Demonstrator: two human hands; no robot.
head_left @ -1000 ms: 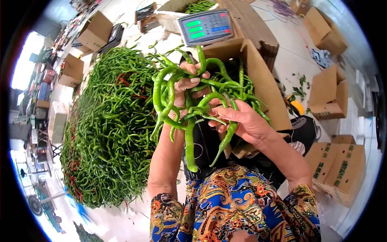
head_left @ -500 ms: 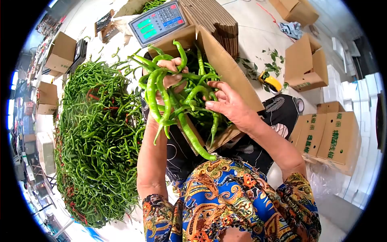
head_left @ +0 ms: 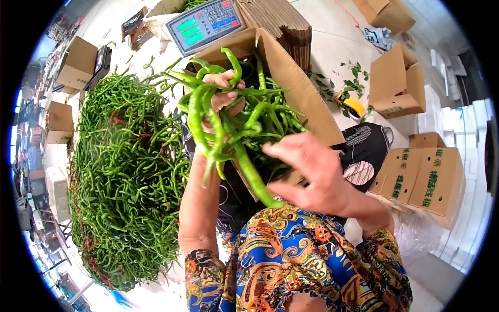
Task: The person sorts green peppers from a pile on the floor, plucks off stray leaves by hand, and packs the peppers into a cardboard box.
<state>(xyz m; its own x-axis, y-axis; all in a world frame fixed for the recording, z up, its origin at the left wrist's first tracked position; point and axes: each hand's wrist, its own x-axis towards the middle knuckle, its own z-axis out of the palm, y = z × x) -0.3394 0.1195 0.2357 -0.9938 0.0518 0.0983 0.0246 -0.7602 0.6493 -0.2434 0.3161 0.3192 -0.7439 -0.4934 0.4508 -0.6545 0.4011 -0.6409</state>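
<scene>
A bunch of long green chili peppers (head_left: 197,117) is gripped in my left hand (head_left: 224,89), its fingers wrapped around them above the box. From the bunch one long pepper (head_left: 252,174) hangs toward my lap. My right hand (head_left: 317,174), slightly blurred, is beside that pepper with thumb and fingers apart and nothing visible between them. Under both hands stands an open cardboard box (head_left: 296,86) with more green chilies (head_left: 270,117) inside. My left hand hides part of the box's contents.
On the left lies a large heap of green chilies (head_left: 125,192) with some red ones. Beyond the box are a digital scale display (head_left: 202,26) and stacked flat cardboard (head_left: 278,26). A yellow tape roll (head_left: 351,105), an open carton (head_left: 395,83) and printed cartons (head_left: 423,182) are at right.
My right hand has come away from the peppers over the box, moving down toward my body, and its fingers have spread. The left hand keeps its bunch in nearly the same place.
</scene>
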